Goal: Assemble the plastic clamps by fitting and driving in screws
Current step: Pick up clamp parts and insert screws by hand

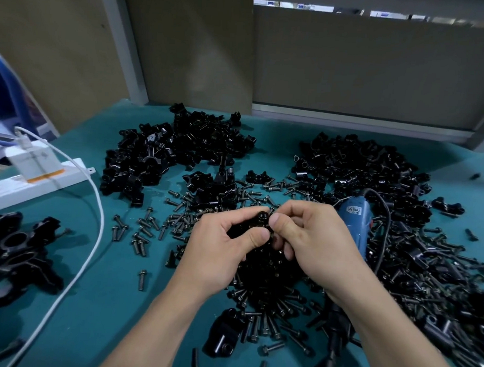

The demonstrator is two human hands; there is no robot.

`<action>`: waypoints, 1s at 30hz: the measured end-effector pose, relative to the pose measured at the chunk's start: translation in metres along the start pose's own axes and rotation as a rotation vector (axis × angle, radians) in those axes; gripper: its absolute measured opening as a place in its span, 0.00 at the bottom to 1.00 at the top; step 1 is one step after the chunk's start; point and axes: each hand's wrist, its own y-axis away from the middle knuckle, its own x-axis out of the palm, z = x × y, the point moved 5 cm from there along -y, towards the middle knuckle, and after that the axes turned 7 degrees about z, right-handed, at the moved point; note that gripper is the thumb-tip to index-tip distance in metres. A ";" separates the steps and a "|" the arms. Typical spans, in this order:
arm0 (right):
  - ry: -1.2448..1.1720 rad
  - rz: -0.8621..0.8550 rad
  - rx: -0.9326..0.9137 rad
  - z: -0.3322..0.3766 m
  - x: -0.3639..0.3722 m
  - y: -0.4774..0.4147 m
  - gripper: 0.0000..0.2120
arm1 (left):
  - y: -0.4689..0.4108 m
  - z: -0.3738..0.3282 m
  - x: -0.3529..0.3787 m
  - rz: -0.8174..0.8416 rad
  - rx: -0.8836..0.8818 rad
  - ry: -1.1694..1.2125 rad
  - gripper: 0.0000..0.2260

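Both grips up over the worktop point(121, 302), above the loose heap of screws point(264, 307).

- Left grip point(228, 237): clenched round a black clamp point(262, 215), thumb and forefinger on either side, threaded hole facing up.
- Right grip point(310, 235): thumb and forefinger pinched at the clamp's right edge, just beside the hole. Whether a screw sits between them I cannot tell; the thumb hides it.
- Screwdriver point(353, 214): lying blue and corded on the worktop just behind my right grip, untouched.
- Unassembled clamp parts: two piles point(198, 138) point(367, 165) at the back.

Judgement: step in hand is seating a screw by hand, ahead of driving.

Method notes:
1. Keep the clamp steady in the left grip, with the hole square to the screw.
2. Start the thread with the fingers only, so the plastic is not cross-threaded.
3. Feel for the screw standing straight before reaching for the screwdriver.
4. Hold the parts aligned; black on black in low contrast, so go by touch.
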 end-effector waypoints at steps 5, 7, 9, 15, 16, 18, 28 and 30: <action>0.022 -0.001 0.005 -0.003 0.004 0.000 0.13 | -0.001 -0.004 0.000 0.015 0.039 0.041 0.15; 0.037 -0.028 0.013 -0.004 0.006 0.001 0.15 | -0.001 -0.004 -0.001 -0.003 0.023 0.042 0.14; 0.013 -0.045 0.021 -0.006 0.008 0.000 0.15 | -0.002 -0.005 -0.002 -0.013 0.020 0.022 0.15; -0.048 -0.021 0.025 -0.006 0.007 -0.001 0.13 | -0.002 -0.008 -0.007 0.005 0.056 -0.017 0.19; -0.054 -0.015 0.026 -0.006 0.007 -0.001 0.13 | -0.002 -0.008 -0.008 0.006 0.059 -0.027 0.20; -0.077 0.002 0.039 -0.007 0.007 -0.001 0.13 | -0.001 -0.010 -0.009 0.004 0.063 -0.038 0.21; -0.196 0.019 0.008 -0.004 0.005 -0.001 0.13 | 0.001 -0.010 -0.008 -0.047 0.055 -0.008 0.21; -0.210 0.013 -0.002 -0.004 0.006 -0.001 0.12 | 0.001 -0.011 -0.007 -0.053 0.054 -0.004 0.21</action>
